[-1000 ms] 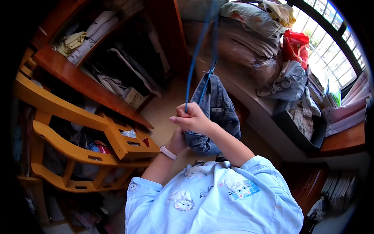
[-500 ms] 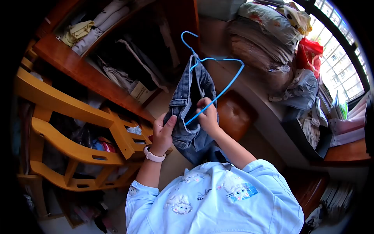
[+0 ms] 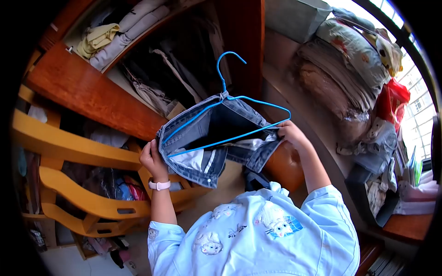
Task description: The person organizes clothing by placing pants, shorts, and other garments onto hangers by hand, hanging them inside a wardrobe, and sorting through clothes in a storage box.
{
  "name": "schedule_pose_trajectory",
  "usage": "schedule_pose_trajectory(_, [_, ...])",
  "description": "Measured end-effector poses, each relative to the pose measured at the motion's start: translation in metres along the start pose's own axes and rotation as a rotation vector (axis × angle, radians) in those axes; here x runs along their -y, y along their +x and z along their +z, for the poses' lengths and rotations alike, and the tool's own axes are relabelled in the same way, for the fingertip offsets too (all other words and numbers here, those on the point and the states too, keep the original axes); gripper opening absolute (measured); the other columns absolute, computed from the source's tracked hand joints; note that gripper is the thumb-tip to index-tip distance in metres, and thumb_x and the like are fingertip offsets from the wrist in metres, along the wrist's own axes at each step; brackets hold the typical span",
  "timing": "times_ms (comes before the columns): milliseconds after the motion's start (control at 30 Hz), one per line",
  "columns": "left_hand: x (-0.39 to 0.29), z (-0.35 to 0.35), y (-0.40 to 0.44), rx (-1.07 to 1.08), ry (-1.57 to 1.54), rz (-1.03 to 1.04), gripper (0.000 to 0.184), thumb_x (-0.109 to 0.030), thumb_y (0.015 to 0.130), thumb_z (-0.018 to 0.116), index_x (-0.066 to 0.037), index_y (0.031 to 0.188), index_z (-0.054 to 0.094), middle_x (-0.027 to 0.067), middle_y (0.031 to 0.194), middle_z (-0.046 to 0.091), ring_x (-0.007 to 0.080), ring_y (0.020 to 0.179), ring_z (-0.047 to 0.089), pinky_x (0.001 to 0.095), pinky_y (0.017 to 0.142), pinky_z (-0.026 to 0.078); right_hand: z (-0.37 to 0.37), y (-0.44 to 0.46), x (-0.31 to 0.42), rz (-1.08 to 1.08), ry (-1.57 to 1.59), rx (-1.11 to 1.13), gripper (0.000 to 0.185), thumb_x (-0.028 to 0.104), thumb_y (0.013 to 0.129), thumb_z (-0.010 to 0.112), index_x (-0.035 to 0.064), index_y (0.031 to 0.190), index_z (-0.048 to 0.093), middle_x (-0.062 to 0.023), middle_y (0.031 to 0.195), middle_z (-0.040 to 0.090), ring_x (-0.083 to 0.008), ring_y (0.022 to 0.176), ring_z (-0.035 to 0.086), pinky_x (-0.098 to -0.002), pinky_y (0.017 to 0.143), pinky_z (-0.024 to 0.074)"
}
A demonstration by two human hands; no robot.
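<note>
A pair of dark blue jeans point(image 3: 193, 172) is stretched open at the waist between my two hands. My left hand point(image 3: 153, 161), with a pale band at the wrist, grips the waistband at its left end. At the right end, my right hand point(image 3: 291, 132) pinches the waistband beside the hanger's corner. The blue hanger point(image 3: 230, 139) lies across the waist opening, its left end inside the waistband and its hook pointing up beyond the jeans. The lower parts of the jeans are mostly hidden below the waist.
An open wardrobe point(image 3: 99, 108) with clothes stands ahead to the left, above a yellow wooden frame point(image 3: 87, 149). A brown round stool point(image 3: 285, 168) is under my right arm. Along the window are folded bedding point(image 3: 340, 78), a red bag point(image 3: 390, 102) and a dark box point(image 3: 363, 184).
The jeans' waist has been spread wide, with the hanger turned across it. My hands have moved apart, and my right hand has gone from inside the waist to its right end. The view has shifted.
</note>
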State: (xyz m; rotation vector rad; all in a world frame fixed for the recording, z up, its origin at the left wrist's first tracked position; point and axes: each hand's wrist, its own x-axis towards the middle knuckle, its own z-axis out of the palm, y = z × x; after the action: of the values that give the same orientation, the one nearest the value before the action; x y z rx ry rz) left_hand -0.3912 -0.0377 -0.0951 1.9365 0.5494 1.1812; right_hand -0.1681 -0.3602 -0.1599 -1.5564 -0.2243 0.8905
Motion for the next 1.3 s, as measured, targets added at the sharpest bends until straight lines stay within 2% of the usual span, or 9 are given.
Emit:
schedule_pose_trajectory(267, [0.033, 0.059, 0.088, -0.110, -0.692, -0.398, 0.044, -0.041, 0.089, 0.043, 0.000, 0.087, 0.060, 0.0056, 0.082, 0.061, 0.0144, 0.074, 0.055, 0.0295, 0.074, 0.044, -0.049, 0.072, 0.095, -0.077, 0.042, -0.005, 0.022, 0.000, 0.066, 0.052, -0.0001, 0.087, 0.059, -0.0059, 0.069, 0.058, -0.0108, 0.060, 0.053, -0.0199, 0.055, 0.0411])
schedule_pose_trajectory(367, [0.036, 0.060, 0.108, -0.089, -0.786, -0.446, 0.051, -0.049, 0.086, 0.042, -0.003, 0.100, 0.058, 0.0083, 0.099, 0.060, 0.0198, 0.094, 0.053, 0.0351, 0.087, 0.040, -0.049, 0.071, 0.125, -0.431, 0.251, 0.077, 0.056, -0.012, 0.059, 0.054, 0.0091, 0.108, 0.037, -0.0052, 0.072, 0.056, -0.0110, 0.066, 0.054, -0.0187, 0.066, 0.0402])
schedule_pose_trajectory(433, [0.039, 0.066, 0.119, -0.156, -0.705, -0.407, 0.055, -0.052, 0.085, 0.041, -0.003, 0.105, 0.056, 0.0104, 0.106, 0.058, 0.0220, 0.101, 0.052, 0.0376, 0.092, 0.038, -0.040, 0.067, 0.150, -0.649, 0.125, 0.094, 0.049, -0.013, 0.061, 0.053, 0.0050, 0.107, 0.046, -0.0048, 0.077, 0.057, -0.0129, 0.077, 0.056, -0.0235, 0.075, 0.0428])
schedule_pose_trajectory(633, [0.093, 0.090, 0.165, -0.226, -0.523, -0.218, 0.052, -0.043, 0.092, 0.033, 0.002, 0.101, 0.057, 0.0145, 0.101, 0.060, 0.0239, 0.093, 0.057, 0.0383, 0.085, 0.044, -0.055, 0.084, 0.179, -0.397, -0.050, 0.058, 0.029, -0.012, 0.062, 0.052, -0.0006, 0.088, 0.059, -0.0035, 0.082, 0.058, -0.0128, 0.074, 0.054, -0.0244, 0.073, 0.0435])
schedule_pose_trajectory(733, [0.082, 0.116, 0.179, -0.317, -0.315, -0.117, 0.048, -0.033, 0.095, 0.029, 0.003, 0.092, 0.060, 0.0130, 0.091, 0.063, 0.0222, 0.082, 0.060, 0.0342, 0.076, 0.049, -0.065, 0.109, 0.176, -0.711, -0.464, -0.063, 0.022, -0.008, 0.064, 0.051, 0.0006, 0.083, 0.058, -0.0016, 0.071, 0.054, -0.0109, 0.067, 0.054, -0.0233, 0.058, 0.0452])
schedule_pose_trajectory(933, [0.140, 0.151, 0.210, -0.256, -0.354, 0.039, 0.046, -0.031, 0.094, 0.028, 0.003, 0.090, 0.059, 0.0128, 0.087, 0.062, 0.0206, 0.080, 0.059, 0.0333, 0.073, 0.050, -0.073, 0.138, 0.239, -0.217, -0.287, 0.223, 0.026, -0.007, 0.069, 0.049, -0.0005, 0.093, 0.057, -0.0057, 0.079, 0.059, -0.0123, 0.068, 0.059, -0.0252, 0.058, 0.0526])
schedule_pose_trajectory(1067, [0.189, 0.168, 0.240, -0.417, -0.239, 0.030, 0.050, -0.035, 0.094, 0.027, 0.004, 0.093, 0.058, 0.0137, 0.089, 0.062, 0.0208, 0.080, 0.059, 0.0337, 0.070, 0.050, -0.039, 0.176, 0.259, -0.430, -0.350, -0.003, 0.015, -0.009, 0.064, 0.050, -0.0014, 0.076, 0.054, -0.0060, 0.071, 0.056, -0.0139, 0.062, 0.054, -0.0260, 0.052, 0.0456])
schedule_pose_trajectory(1167, [0.167, 0.176, 0.251, -0.300, -0.395, -0.085, 0.057, -0.043, 0.094, 0.024, 0.005, 0.097, 0.055, 0.0140, 0.093, 0.060, 0.0208, 0.078, 0.058, 0.0358, 0.069, 0.051, 0.007, 0.193, 0.289, -0.783, -0.745, -0.306, 0.013, -0.011, 0.054, 0.047, -0.0035, 0.065, 0.046, -0.0158, 0.066, 0.046, -0.0332, 0.068, 0.051, -0.0356, 0.058, 0.0404])
schedule_pose_trajectory(1300, [0.177, 0.210, 0.265, -0.309, -0.461, -0.409, 0.066, -0.046, 0.092, 0.023, 0.009, 0.127, 0.032, 0.0220, 0.133, 0.032, 0.0259, 0.119, 0.037, 0.0333, 0.102, 0.025, 0.070, 0.218, 0.305, -0.835, -0.889, -0.285, 0.018, -0.011, 0.053, 0.050, -0.0029, 0.068, 0.053, -0.0153, 0.076, 0.051, -0.0362, 0.074, 0.053, -0.0406, 0.061, 0.0424])
